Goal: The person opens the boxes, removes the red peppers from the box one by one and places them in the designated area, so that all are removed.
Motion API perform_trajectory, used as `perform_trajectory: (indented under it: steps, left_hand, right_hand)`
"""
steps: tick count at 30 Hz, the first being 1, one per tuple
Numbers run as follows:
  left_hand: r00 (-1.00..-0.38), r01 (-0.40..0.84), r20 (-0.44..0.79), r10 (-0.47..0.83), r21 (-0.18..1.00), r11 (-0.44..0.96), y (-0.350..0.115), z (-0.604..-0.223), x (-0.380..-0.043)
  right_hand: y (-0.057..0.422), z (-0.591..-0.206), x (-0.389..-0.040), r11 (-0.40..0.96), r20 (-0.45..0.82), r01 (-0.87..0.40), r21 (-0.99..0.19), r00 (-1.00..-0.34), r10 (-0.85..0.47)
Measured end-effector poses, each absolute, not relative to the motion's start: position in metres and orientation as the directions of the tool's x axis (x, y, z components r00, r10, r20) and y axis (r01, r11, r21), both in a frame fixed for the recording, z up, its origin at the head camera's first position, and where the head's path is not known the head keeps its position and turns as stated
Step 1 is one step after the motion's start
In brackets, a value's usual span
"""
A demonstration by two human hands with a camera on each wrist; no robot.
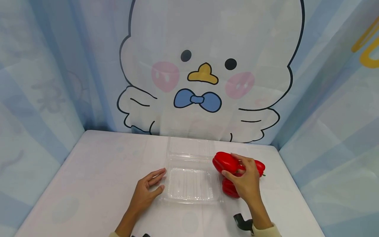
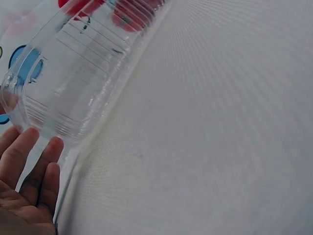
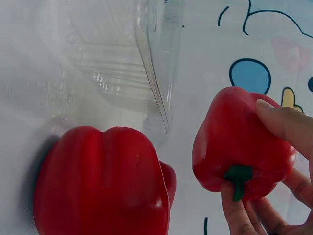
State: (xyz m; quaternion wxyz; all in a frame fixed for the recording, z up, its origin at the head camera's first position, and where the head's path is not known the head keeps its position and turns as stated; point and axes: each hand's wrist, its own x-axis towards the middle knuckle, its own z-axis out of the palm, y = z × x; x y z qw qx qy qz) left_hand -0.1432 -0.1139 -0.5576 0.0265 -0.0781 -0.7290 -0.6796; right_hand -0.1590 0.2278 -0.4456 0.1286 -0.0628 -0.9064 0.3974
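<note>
A clear plastic clamshell container [image 1: 190, 184] lies opened on the table, its lid [image 1: 189, 146] folded back toward the curtain. My left hand [image 1: 148, 187] is at the container's left side, fingers extended, fingertips right at its rim. My right hand [image 1: 247, 179] grips a red bell pepper [image 1: 225, 162], raised by the container's right edge. In the right wrist view, thumb and fingers hold this pepper [image 3: 239, 142] around its green stem end. Under and behind that hand lie more red bell peppers, one nearer the front [image 1: 229, 188] and one farther right [image 1: 260, 167], partly hidden by the hand.
A white cloth covers the table [image 1: 97, 184]. Behind it hangs a curtain with a cartoon chick [image 1: 204, 118], and blue-white curtains [image 1: 35, 98] enclose the sides. A black strap-like piece [image 1: 243, 223] shows by the right wrist.
</note>
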Motion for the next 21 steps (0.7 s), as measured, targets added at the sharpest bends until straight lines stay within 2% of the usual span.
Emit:
perform_trajectory:
  steps: [13, 21]
  left_hand:
    - [-0.984, 0.164, 0.158, 0.081, 0.983, 0.076, -0.114, -0.558, -0.143]
    - [-0.985, 0.16, 0.153, 0.078, 0.984, 0.082, -0.114, -0.557, -0.143]
  right_hand:
    - [0.238, -0.446, -0.156, 0.684, 0.244, -0.009, -0.729, -0.938, 0.248]
    - [0.243, -0.446, -0.153, 0.669, 0.23, 0.001, -0.743, -0.939, 0.257]
